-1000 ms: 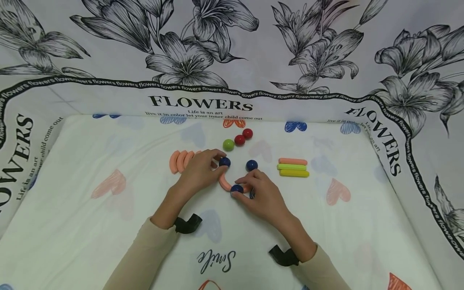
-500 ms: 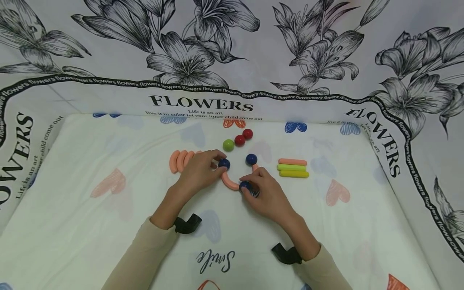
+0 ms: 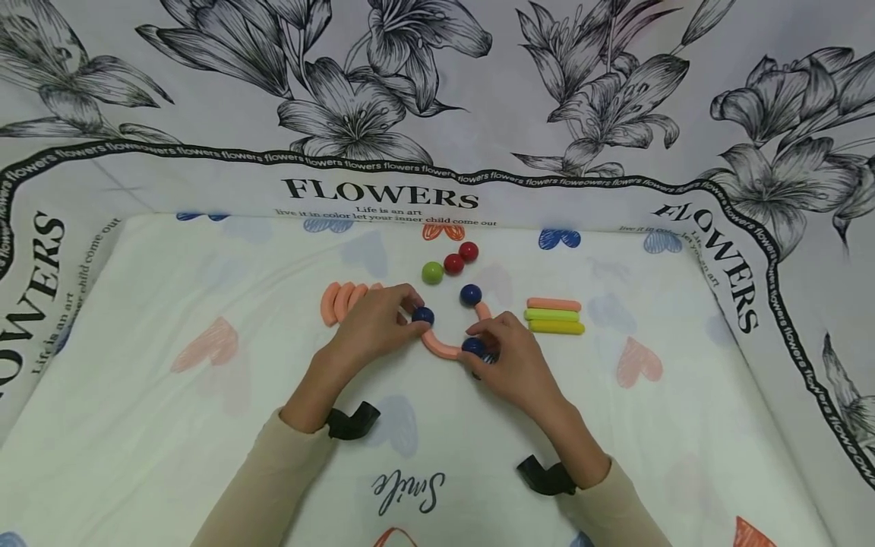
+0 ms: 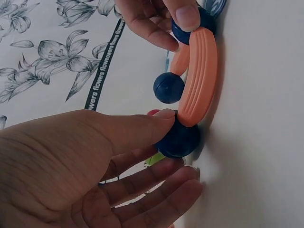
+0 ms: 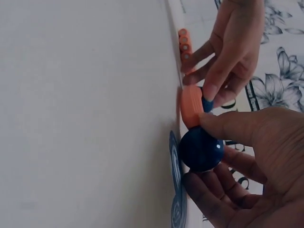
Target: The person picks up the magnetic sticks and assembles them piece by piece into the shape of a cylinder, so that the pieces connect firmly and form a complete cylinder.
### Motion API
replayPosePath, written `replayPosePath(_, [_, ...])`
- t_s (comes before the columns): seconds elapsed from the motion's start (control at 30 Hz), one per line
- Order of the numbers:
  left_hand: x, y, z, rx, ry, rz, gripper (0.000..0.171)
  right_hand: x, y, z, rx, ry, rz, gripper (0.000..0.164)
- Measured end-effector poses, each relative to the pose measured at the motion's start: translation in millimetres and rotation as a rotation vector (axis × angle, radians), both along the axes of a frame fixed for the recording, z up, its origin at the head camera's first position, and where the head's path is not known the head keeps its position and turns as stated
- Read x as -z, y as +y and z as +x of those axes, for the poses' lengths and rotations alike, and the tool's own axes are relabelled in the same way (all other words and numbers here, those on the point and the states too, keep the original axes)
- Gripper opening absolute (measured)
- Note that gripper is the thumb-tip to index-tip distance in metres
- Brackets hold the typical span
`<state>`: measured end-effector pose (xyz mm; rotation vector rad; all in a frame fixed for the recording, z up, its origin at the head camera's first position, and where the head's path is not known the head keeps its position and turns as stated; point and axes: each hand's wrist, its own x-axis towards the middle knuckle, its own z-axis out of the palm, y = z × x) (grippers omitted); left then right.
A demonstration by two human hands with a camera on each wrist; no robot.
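Head view | we are seeing the left hand [image 3: 376, 319] pinching a blue ball [image 3: 423, 316], the right hand [image 3: 511, 358] pinching a second ball [image 3: 473, 347] | curved orange piece [image 3: 440, 349] bridging them | third ball [image 3: 470, 295] lying beyond, seemingly joined to another orange piece [image 3: 483, 310]

Your left hand [image 3: 372, 319]: around a ball [image 3: 423, 316], at the near arc's [image 3: 440, 348] left end.
Your right hand [image 3: 513, 361]: around a second ball [image 3: 473, 346], at its right end.
Far arc [image 3: 483, 311]: between your right hand and a third ball [image 3: 470, 295].
Ball trio [image 3: 453, 264]: beyond the third ball, slightly left.
Sticks [image 3: 554, 315]: right, beyond your right hand.
Arc row [image 3: 338, 304]: left, partly hidden by your left hand.
Cloth [image 3: 718, 433]: beneath everything.
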<state>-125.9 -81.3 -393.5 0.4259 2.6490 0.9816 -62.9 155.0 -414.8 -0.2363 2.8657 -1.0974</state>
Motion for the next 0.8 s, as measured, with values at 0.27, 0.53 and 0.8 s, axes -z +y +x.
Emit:
replayPosePath(0.27, [-5.3, 8, 0.8, 0.027, -0.013, -0.019, 0.031, -4.4, 13, -4.0, 0.085, -0.019, 0.011, 0.049])
replayPosePath(0.53, [-15.8, 4, -1.2, 0.043, -0.067, -0.036, 0.034, -4.7, 15, -13.4, 0.116, -0.039, -0.038, 0.041])
replayPosePath(0.8, [-20.8, -11, 1.5, 0.053, -0.106, -0.058, 0.042, 1.3, 18, -12.9, 0.111, -0.072, -0.068, 0.04])
